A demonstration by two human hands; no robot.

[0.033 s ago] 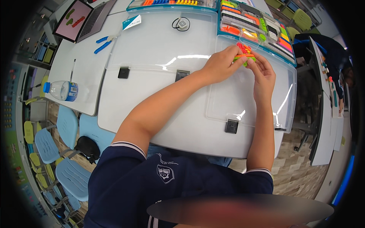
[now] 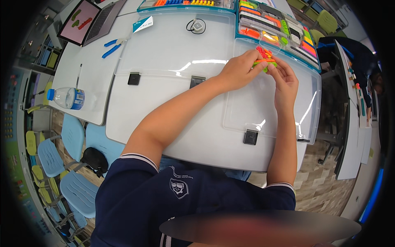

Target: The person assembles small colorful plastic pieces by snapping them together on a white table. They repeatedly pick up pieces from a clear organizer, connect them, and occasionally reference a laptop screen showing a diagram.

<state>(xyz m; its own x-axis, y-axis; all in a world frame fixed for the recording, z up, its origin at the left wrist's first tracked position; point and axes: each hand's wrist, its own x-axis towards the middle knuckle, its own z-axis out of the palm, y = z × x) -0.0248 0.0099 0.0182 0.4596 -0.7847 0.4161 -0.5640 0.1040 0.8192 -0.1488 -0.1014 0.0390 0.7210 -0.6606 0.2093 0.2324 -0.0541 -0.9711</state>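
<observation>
In the head view, a small assembly of orange, red and green building pieces (image 2: 264, 57) is gripped between both hands above the clear plastic lid (image 2: 271, 111) of an opened parts case. The left hand (image 2: 238, 71) is closed around the near left side of the assembly, its fingers curled over the pieces. The right hand (image 2: 286, 80) is closed on the right side, with the fingertips (image 2: 276, 65) pinched against the green end. The assembly is held just in front of the teal-rimmed sorting tray (image 2: 279, 31), whose compartments are filled with orange, green, black, white and yellow parts. A second teal-rimmed tray (image 2: 185, 4) with orange, blue and yellow parts is seen at the upper edge, and its own clear lid (image 2: 164, 53) is laid flat on the white table (image 2: 135, 119). A small white square device with a black cable (image 2: 197, 26) is rested on that lid. Dark latches (image 2: 133, 78) are seen on the lid edges. To the left, a blue-handled tool (image 2: 111, 46) and a small card (image 2: 142, 24) are placed on the table, and a clear water bottle with a blue cap (image 2: 66, 98) is laid on its side near the table edge. A laptop (image 2: 88, 18) with a pink screen image is set at the upper left corner. Light blue chairs (image 2: 70, 140) are seen below the table.
</observation>
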